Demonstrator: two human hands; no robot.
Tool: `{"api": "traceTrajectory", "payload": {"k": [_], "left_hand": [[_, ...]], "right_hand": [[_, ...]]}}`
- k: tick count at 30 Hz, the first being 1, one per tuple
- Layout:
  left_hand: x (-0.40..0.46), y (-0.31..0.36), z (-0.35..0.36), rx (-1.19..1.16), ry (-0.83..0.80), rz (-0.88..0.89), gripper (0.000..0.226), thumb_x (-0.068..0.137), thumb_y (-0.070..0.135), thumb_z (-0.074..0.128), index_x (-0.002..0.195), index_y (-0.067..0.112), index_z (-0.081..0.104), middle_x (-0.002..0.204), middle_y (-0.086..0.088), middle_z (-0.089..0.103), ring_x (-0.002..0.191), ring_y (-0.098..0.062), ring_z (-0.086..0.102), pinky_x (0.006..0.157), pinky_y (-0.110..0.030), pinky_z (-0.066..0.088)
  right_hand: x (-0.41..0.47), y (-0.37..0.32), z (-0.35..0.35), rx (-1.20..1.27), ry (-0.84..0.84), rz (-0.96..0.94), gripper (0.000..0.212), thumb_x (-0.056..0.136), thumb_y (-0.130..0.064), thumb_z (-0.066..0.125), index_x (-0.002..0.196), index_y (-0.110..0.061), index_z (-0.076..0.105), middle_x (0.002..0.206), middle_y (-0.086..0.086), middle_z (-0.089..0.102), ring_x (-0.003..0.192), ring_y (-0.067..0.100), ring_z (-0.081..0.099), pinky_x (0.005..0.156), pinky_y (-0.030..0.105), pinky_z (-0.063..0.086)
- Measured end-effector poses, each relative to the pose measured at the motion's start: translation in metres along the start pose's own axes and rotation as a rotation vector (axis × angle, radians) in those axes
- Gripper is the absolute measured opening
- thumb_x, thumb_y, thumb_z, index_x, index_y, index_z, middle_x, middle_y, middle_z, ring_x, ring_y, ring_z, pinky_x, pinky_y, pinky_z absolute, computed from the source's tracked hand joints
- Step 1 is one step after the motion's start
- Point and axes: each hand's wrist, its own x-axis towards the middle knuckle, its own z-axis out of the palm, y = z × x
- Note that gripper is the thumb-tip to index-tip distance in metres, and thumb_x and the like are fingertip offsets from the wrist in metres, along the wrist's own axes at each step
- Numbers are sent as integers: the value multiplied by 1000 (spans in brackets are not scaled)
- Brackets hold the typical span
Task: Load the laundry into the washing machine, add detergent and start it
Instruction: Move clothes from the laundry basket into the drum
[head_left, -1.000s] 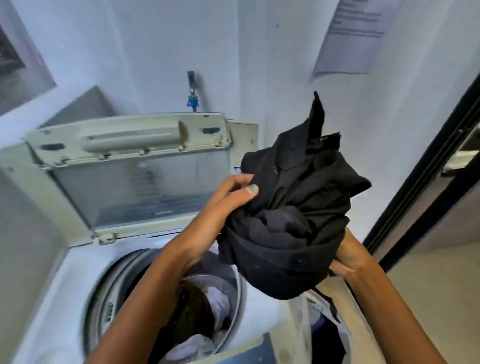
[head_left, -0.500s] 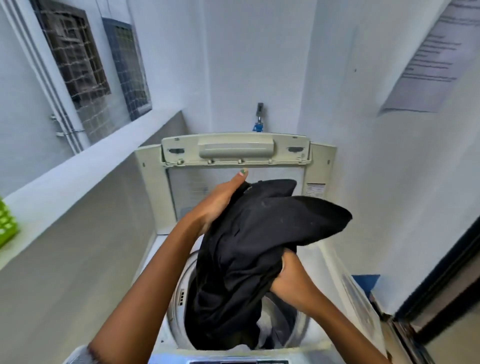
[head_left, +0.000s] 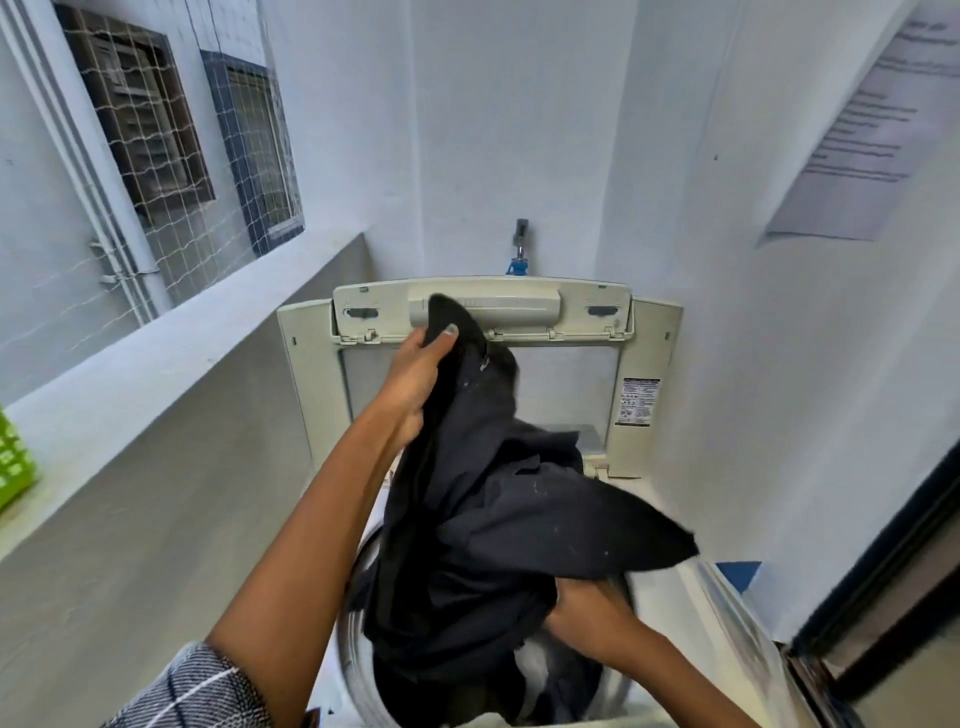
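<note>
A black garment (head_left: 488, 525) hangs over the open drum of the white top-loading washing machine (head_left: 727, 613). My left hand (head_left: 415, 374) grips the garment's top edge, raised in front of the upright lid (head_left: 483, 312). Lower down at the drum's right side, my right hand (head_left: 587, 608) holds a fold of the same cloth from underneath, partly hidden by it. The garment's lower part reaches into the drum, where white and dark laundry (head_left: 535, 670) lies.
A grey ledge (head_left: 156, 374) runs along the left with a green basket (head_left: 13, 462) at its near end. A tap with a blue fitting (head_left: 519, 254) sits on the wall behind the lid. A dark door frame (head_left: 883, 571) stands at the right.
The garment has come from the right to above the drum and unfolded. My left hand has lifted its top edge higher while my right hand has sunk toward the drum.
</note>
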Motion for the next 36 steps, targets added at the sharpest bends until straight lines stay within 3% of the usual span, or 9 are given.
{"api": "traceTrajectory", "payload": {"k": [2, 7, 14, 20, 23, 27, 30, 32, 36], "left_hand": [[7, 10, 1, -46, -30, 51, 15, 98, 22, 49, 110, 16, 57, 95, -3, 68, 84, -16, 66, 72, -25, 57], [24, 33, 0, -97, 19, 183, 14, 99, 19, 45, 99, 18, 59, 93, -3, 69, 85, -17, 67, 79, -30, 55], [26, 50, 13, -212, -37, 223, 28, 100, 19, 44, 123, 6, 54, 115, -11, 66, 103, -23, 65, 91, -34, 54], [20, 107, 44, -414, -174, 304, 28, 101, 20, 43, 122, 5, 52, 124, -20, 61, 110, -32, 62, 94, -47, 52], [19, 132, 49, -453, -215, 319, 37, 100, 22, 44, 128, -1, 49, 127, -22, 59, 113, -37, 60, 94, -59, 48], [17, 150, 33, -451, -192, 391, 42, 95, 9, 47, 134, -6, 42, 131, -28, 54, 115, -44, 57, 93, -64, 45], [12, 141, 16, -290, 22, 538, 25, 92, 11, 52, 115, -1, 56, 120, -24, 62, 111, -39, 60, 94, -55, 49], [7, 123, 2, 26, 171, 585, 10, 94, 20, 54, 100, 15, 59, 112, -11, 67, 107, -25, 64, 95, -41, 52], [8, 62, -35, 524, 135, 349, 10, 94, 23, 52, 102, 21, 58, 97, 4, 64, 85, -7, 61, 74, -25, 51]], "right_hand": [[-1, 9, -6, -13, -371, 90, 52, 87, -34, 59, 136, -28, 44, 144, 1, 44, 132, 20, 39, 100, 24, 32], [9, 23, -32, 6, -825, 121, 65, 86, -34, 66, 143, -24, 37, 145, 3, 42, 129, 17, 45, 102, 22, 34], [44, 22, -51, 364, -386, 134, 68, 83, -32, 68, 142, -26, 36, 144, 3, 43, 125, 16, 49, 103, 29, 43], [74, 3, -7, 391, -430, 48, 94, 72, -28, 80, 145, -25, 21, 137, -13, 35, 127, 6, 37, 103, 24, 35], [84, 17, 42, 445, -268, 264, 110, 55, -50, 80, 144, -25, 20, 141, 1, 35, 130, 21, 40, 106, 40, 39], [87, 32, 72, 461, -47, 447, 46, 84, -29, 66, 124, -11, 51, 120, 13, 61, 113, 31, 58, 91, 38, 47], [94, 27, 53, 527, 78, 480, 16, 92, -14, 53, 99, -5, 64, 94, 15, 68, 92, 28, 64, 73, 36, 48], [103, 20, 22, 642, 143, 464, 21, 92, -13, 51, 77, -13, 64, 77, 7, 63, 74, 19, 59, 59, 31, 46], [117, -6, -53, 797, 305, 410, 31, 93, -8, 46, 65, -17, 53, 67, 1, 54, 62, 11, 48, 45, 15, 34]]}}
